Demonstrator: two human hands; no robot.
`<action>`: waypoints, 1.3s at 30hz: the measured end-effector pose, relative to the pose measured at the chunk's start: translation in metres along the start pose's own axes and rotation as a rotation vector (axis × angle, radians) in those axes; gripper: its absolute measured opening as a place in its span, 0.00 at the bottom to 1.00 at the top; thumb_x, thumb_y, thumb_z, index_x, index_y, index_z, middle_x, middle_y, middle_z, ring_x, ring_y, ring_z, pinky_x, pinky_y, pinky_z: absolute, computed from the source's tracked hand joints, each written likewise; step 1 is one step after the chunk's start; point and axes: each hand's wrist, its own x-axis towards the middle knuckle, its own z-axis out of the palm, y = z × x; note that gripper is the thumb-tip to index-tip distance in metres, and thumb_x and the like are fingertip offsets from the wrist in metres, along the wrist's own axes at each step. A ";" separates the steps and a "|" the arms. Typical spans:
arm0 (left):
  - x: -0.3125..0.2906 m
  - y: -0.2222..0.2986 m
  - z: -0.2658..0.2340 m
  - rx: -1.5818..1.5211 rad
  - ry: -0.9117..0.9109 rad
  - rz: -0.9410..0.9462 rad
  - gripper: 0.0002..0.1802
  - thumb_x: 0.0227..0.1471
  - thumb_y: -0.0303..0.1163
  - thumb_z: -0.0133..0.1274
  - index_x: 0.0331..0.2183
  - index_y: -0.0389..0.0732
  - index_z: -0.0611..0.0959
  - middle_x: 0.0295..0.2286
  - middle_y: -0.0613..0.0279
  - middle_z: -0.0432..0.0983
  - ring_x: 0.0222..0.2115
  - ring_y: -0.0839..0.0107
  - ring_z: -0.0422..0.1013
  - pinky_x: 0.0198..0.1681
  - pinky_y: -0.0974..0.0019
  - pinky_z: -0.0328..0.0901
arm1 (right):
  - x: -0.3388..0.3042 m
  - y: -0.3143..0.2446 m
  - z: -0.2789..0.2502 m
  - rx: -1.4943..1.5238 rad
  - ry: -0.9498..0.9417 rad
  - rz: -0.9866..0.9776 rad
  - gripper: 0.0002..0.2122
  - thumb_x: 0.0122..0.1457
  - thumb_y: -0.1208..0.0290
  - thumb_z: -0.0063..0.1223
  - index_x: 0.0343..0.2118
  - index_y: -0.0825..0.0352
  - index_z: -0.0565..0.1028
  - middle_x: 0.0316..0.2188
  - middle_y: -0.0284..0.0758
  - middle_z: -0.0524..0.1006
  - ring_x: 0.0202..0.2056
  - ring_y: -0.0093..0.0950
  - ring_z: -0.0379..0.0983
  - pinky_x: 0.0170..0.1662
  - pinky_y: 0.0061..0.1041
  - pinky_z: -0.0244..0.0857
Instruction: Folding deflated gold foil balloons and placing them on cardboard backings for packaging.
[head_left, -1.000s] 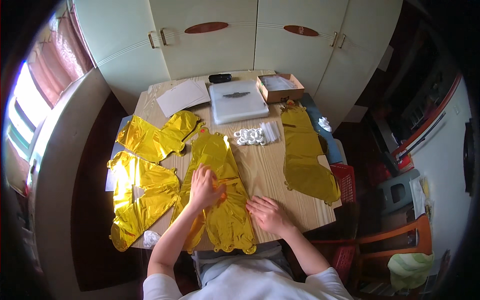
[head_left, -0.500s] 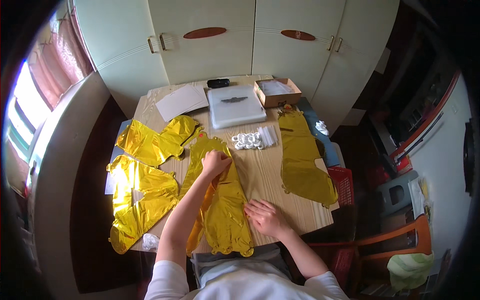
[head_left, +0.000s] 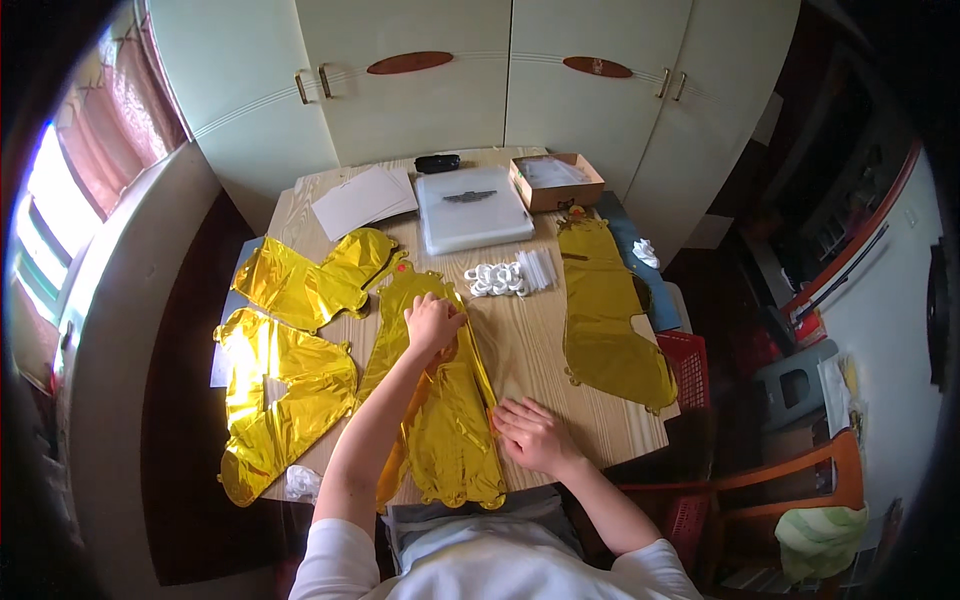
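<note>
A flat gold foil balloon (head_left: 455, 430) lies in front of me, its near end at the table's front edge. My left hand (head_left: 433, 324) reaches over its upper part, fingers bent and closed on the foil near the right edge. Below that hand the right edge stands up in a long narrow fold. My right hand (head_left: 535, 436) lies flat on the table, fingers stretched out and fingertips against the balloon's right edge. Two more gold foil balloons (head_left: 310, 385) (head_left: 318, 285) lie on the left, and another gold foil balloon (head_left: 605, 310) on the right.
White rings (head_left: 495, 279) and clear strips (head_left: 537, 268) lie beyond my hands. Farther back are a stack of clear plastic bags (head_left: 475, 225), white cards (head_left: 365, 203), a black case (head_left: 437, 163) and a cardboard box (head_left: 555, 185). A wooden chair (head_left: 845, 470) stands at right.
My left hand has shifted slightly, and the balloon's right edge below it has risen into a sharper fold. My right hand stays almost in place.
</note>
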 end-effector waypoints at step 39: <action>-0.020 0.019 -0.033 0.393 -0.331 0.411 0.57 0.44 0.72 0.46 0.62 0.37 0.57 0.63 0.55 0.52 0.65 0.58 0.41 0.65 0.40 0.34 | 0.000 0.002 -0.001 0.005 -0.016 0.018 0.12 0.52 0.72 0.52 0.38 0.66 0.81 0.44 0.36 0.79 0.51 0.31 0.72 0.57 0.37 0.62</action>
